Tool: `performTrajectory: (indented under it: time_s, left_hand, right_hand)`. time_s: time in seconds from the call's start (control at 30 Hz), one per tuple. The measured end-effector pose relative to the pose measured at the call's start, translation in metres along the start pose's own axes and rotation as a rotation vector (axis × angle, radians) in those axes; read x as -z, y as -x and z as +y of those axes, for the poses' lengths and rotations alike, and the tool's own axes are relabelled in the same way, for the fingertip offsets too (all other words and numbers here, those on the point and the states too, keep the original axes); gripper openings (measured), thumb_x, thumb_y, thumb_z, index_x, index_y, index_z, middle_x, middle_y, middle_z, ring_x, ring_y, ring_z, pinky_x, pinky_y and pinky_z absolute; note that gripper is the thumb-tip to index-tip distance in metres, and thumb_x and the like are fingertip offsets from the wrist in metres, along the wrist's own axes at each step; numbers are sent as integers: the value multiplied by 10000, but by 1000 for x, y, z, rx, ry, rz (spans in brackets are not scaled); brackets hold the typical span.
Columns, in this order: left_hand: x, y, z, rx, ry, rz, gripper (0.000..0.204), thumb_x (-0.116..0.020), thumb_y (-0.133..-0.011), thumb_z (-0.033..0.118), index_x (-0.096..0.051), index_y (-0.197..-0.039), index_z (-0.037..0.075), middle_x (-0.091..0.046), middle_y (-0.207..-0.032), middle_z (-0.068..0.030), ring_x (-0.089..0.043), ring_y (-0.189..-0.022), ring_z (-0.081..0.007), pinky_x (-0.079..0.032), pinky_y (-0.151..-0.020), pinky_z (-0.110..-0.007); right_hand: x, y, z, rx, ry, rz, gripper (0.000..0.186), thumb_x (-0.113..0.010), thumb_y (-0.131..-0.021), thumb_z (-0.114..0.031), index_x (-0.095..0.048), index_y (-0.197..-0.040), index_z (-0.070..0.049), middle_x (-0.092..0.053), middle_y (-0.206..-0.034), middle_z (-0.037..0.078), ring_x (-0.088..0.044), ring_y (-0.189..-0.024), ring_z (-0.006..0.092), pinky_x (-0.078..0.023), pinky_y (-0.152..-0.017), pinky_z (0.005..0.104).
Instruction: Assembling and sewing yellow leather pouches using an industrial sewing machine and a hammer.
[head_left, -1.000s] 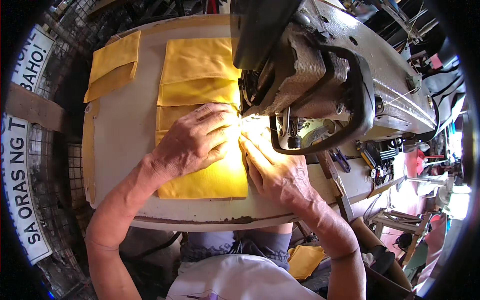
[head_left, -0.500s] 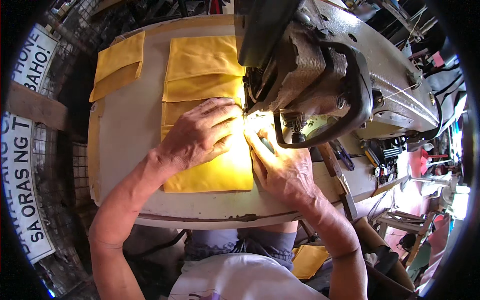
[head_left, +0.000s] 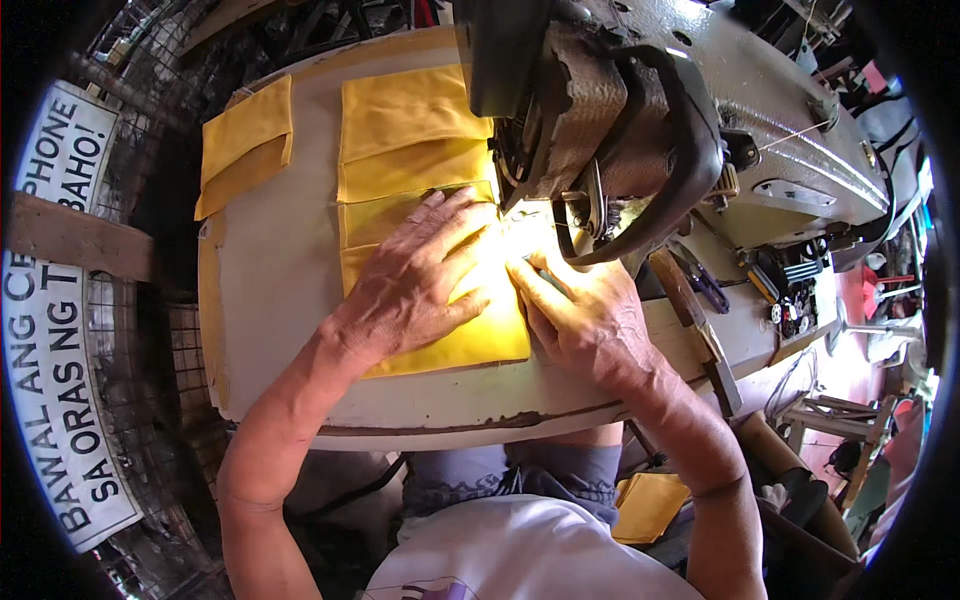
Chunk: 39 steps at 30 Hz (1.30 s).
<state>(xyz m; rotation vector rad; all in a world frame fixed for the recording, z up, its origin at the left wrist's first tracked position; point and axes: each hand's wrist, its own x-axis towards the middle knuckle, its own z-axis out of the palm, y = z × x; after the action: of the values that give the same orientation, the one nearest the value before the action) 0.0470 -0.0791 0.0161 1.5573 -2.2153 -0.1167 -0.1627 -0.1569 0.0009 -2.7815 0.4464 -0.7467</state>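
A folded yellow fabric panel (head_left: pixel 415 110) with several cross seams lies on the pale sewing table, its right edge at the needle area of a sewing machine (head_left: pixel 580 120). My left hand (head_left: pixel 425 270) rests flat on the panel, fingers extended toward the machine. Along the panel's right edge, close under the machine head, is my right hand (head_left: pixel 590 315); its thumb and fingers are bent together. A small bluish thing shows between them, too little to name. Bright lamp glare washes out the fabric and fingertips at the needle, so the stitching point is hidden.
Another folded yellow piece (head_left: pixel 245 140) lies at the table's far left. More yellow fabric (head_left: pixel 648 505) is beside my lap. A wooden bar (head_left: pixel 695 330) and a tray of bobbins and small tools (head_left: pixel 795 300) stand at the right. Wire mesh (head_left: pixel 130 360) borders the left.
The whole view has shifted slightly. The yellow panel has slid a little away from me along the machine. My left hand lies flatter with its fingers more extended; my right hand stays at the edge.
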Motion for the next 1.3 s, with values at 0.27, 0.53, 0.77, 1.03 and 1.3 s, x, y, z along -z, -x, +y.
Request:
performTrajectory:
  time_s: [0.27, 0.53, 0.77, 1.03, 1.3]
  left_hand:
    - [2, -4, -2, 9, -14, 5, 430, -718, -779, 219, -616, -1138, 3, -563, -1238, -159, -490, -1268, -347, -388, -1098, -442]
    - [4, -4, -8, -26, -22, -4, 425, -710, -790, 221, -618, -1149, 12, -564, -1243, -161, -488, -1279, -342, -369, -1113, -461]
    - [2, 5, 22, -49, -268, 45, 337, -699, -799, 206, -634, -1042, -18, -589, -1188, -172, -515, -1235, -336, -373, -1108, -455]
    - [-9, 17, 30, -20, 10, 134, 304, -716, -768, 139, -640, -1010, -29, -611, -1136, -173, -553, -1173, -335, -411, -1072, -446]
    - [-7, 4, 13, -44, 47, 144, 313, -716, -740, 123, -638, -1013, -9, -611, -1102, -151, -569, -1136, -332, -449, -1034, -439]
  right_hand:
    - [5, -3, -2, -32, 74, 2, 333, -692, -769, -82, -662, -1098, -48, -644, -1002, 84, -622, -784, 275, -480, -721, 429]
    - [2, 19, 0, 102, 7, 39, 368, -671, -741, -117, -654, -1098, -29, -628, -1038, 107, -616, -910, 270, -482, -816, 422]
    - [25, 39, -25, 179, 42, -100, 546, -599, -702, -174, -581, -1193, 65, -582, -1161, 176, -589, -1083, 307, -504, -911, 420]
    - [29, 37, -30, 139, 51, -191, 574, -573, -704, -206, -563, -1199, 87, -567, -1156, 187, -570, -1095, 308, -462, -962, 440]
    - [25, 29, -23, 116, 39, -149, 555, -598, -714, -191, -565, -1200, 75, -571, -1157, 177, -570, -1081, 307, -466, -946, 434]
